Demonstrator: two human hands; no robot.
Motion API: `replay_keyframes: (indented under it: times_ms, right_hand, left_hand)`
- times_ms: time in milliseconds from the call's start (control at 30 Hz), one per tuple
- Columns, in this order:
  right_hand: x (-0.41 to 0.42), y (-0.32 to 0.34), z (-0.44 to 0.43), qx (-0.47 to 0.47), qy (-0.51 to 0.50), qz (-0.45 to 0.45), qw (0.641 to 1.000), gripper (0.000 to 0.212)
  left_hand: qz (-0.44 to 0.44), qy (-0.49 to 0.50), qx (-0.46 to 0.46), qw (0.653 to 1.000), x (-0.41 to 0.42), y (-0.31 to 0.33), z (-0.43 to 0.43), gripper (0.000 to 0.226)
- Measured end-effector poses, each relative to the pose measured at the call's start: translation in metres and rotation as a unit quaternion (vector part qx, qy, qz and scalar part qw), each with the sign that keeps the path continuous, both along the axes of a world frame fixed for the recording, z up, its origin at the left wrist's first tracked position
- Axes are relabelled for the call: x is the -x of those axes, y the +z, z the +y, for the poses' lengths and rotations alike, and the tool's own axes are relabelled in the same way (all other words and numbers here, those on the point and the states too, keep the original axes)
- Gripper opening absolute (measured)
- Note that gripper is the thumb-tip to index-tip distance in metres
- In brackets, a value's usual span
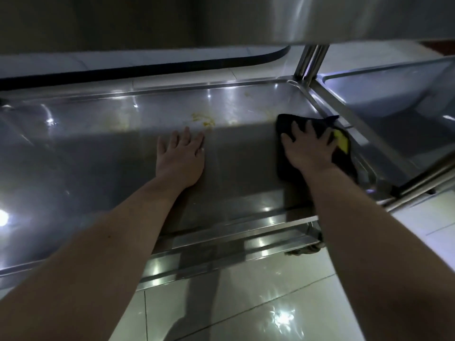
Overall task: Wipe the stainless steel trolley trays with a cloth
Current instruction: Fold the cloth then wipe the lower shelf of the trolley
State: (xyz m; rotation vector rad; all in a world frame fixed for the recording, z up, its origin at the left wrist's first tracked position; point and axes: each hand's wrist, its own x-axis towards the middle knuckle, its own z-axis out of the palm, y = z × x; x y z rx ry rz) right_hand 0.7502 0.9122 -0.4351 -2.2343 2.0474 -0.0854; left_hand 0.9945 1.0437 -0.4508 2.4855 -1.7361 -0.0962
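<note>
A stainless steel trolley tray (86, 134) spans the view below an upper shelf. A dark cloth with a yellow patch (288, 124) lies flat at the tray's right end. My right hand (309, 150) presses down on the cloth with fingers spread. My left hand (181, 156) rests flat on the bare steel near the tray's middle, fingers straight. Just beyond the left fingertips sits a yellow smear (204, 120) on the steel.
The underside of an upper tray (320, 18) hangs overhead. An upright steel post (309, 62) stands at the tray's far right corner. Another steel trolley tray (398, 99) adjoins on the right. Glossy floor tiles (258, 303) lie below the front rim.
</note>
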Motion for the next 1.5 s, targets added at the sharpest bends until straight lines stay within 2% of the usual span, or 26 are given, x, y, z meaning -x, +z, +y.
replay_keyframes:
  times_ms: [67, 133, 200, 367, 500, 600, 767, 900, 967, 1067, 1167, 1267, 1333, 1400, 1500]
  right_hand:
    - [-0.056, -0.001, 0.021, -0.016, 0.077, -0.001, 0.997, 0.063]
    - [-0.105, -0.003, 0.044, -0.036, 0.194, -0.003, 0.98, 0.063]
    - [-0.127, -0.003, 0.056, -0.05, 0.263, -0.004, 0.963, 0.063]
    - [-0.116, -0.004, 0.048, -0.081, 0.307, -0.023, 0.948, 0.065]
    - [-0.108, -0.009, 0.042, -0.041, 0.342, 0.0, 0.939, 0.062]
    - [-0.08, -0.003, 0.01, -0.036, 0.3, -0.008, 0.953, 0.056]
    - [-0.006, -0.001, -0.052, -0.039, 0.106, -0.006, 0.994, 0.053]
    - [-0.041, -0.002, -0.06, -0.044, 0.009, -0.008, 0.999, 0.057]
    - [-0.098, 0.0, -0.042, -0.034, 0.089, -0.021, 0.995, 0.056]
    - [-0.187, -0.006, 0.007, -0.017, 0.304, -0.012, 0.953, 0.053]
    - [-0.201, -0.006, 0.011, -0.034, 0.361, -0.009, 0.932, 0.052]
    - [-0.145, -0.001, -0.042, -0.017, 0.307, 0.0, 0.952, 0.053]
    - [-0.086, 0.001, -0.084, -0.002, 0.227, 0.037, 0.973, 0.051]
    - [-0.029, 0.0, -0.112, -0.009, 0.126, 0.018, 0.992, 0.051]
    - [-0.001, -0.003, -0.118, -0.039, 0.029, 0.027, 0.998, 0.053]
  left_hand:
    - [0.031, -0.005, 0.018, 0.999, -0.001, 0.001, 0.002, 0.053]
    - [0.095, -0.001, 0.061, 0.994, -0.008, 0.004, 0.001, 0.055]
    - [0.116, 0.013, 0.086, 0.989, -0.02, 0.009, -0.005, 0.057]
    - [-0.02, 0.009, 0.007, 1.0, -0.05, 0.011, -0.027, 0.054]
    - [-0.021, 0.007, -0.017, 1.0, -0.061, -0.001, -0.032, 0.053]
    - [-0.02, 0.004, -0.015, 1.0, -0.064, -0.002, -0.033, 0.053]
    - [-0.053, -0.01, -0.007, 0.999, -0.063, -0.004, -0.037, 0.053]
    - [-0.06, -0.01, -0.004, 0.998, -0.06, -0.005, -0.037, 0.053]
    - [-0.054, -0.009, -0.004, 0.999, -0.059, -0.003, -0.036, 0.054]
    - [-0.073, 0.002, -0.025, 0.997, -0.062, -0.005, -0.031, 0.058]
    - [-0.049, 0.025, -0.012, 0.998, -0.063, -0.007, -0.03, 0.059]
    - [-0.032, 0.021, 0.012, 0.999, -0.061, -0.005, -0.034, 0.054]
    - [-0.035, 0.017, 0.013, 0.999, -0.062, -0.008, -0.035, 0.053]
    - [-0.034, 0.018, 0.016, 0.999, -0.063, -0.012, -0.036, 0.053]
    - [-0.048, 0.015, 0.015, 0.999, -0.061, -0.015, -0.037, 0.053]
